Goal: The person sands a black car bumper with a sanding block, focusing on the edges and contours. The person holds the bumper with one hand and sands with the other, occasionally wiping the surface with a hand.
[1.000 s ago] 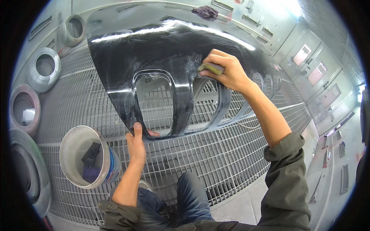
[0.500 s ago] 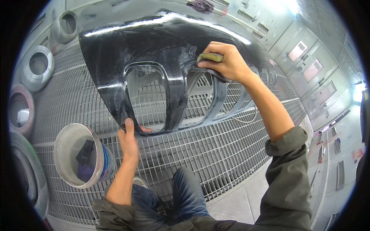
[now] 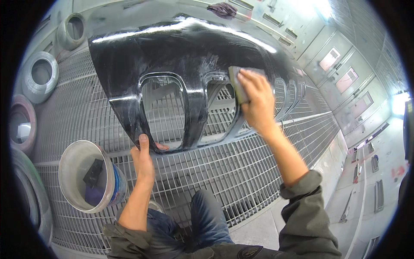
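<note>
Person from where I stand: right hand (image 3: 258, 97), right of centre, fingers over grey-green pad (image 3: 240, 84), against big black panel (image 3: 168, 49) with window-like openings. Left hand (image 3: 144, 159), lower left of centre, grips panel's bottom corner, thumb in front, fingertips seen through the opening. Lower left: bucket (image 3: 69, 179), black piece (image 3: 92, 173) and purple piece (image 3: 93, 195) inside. Grey rings (image 3: 52, 77) line left edge. Dark cloth (image 3: 221, 11), top centre. Grated floor (image 3: 82, 103) beneath.

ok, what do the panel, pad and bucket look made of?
Panel: plastic or painted metal, unclear; glossy black, bright highlights, dull scuffs. Pad: likely foam, matte; thick yellowish edge. Bucket: probably plastic, dull pale inside; smooth wall.
</note>
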Available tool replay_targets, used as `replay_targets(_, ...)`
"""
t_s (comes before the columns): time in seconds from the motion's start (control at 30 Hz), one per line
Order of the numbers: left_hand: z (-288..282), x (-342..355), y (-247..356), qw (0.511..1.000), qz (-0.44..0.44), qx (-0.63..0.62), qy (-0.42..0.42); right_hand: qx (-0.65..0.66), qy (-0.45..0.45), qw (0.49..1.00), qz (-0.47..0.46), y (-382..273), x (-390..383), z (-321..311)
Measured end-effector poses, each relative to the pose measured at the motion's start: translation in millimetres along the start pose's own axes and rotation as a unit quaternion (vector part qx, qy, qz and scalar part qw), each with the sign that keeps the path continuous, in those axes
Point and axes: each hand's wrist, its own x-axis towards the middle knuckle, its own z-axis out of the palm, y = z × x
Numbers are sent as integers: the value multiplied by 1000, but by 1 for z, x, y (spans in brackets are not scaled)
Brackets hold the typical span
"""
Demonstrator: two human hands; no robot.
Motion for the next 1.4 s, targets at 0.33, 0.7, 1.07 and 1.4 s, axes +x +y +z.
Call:
replay_targets(0.33,2,-1,2,1000,5,-28,3,16,49,996,78,-57,4,20)
replay_targets(0.7,0,0,4,1000,-1,-9,-4,14,-19,992,122,-59,20,7)
replay_targets(1.07,4,-1,7,999,-9,-42,7,-32,25,992,118,-91,22,22)
replay_targets(1.4,7,-2,9,1000,-21,-9,1,46,-36,998,8,-83,25,1)
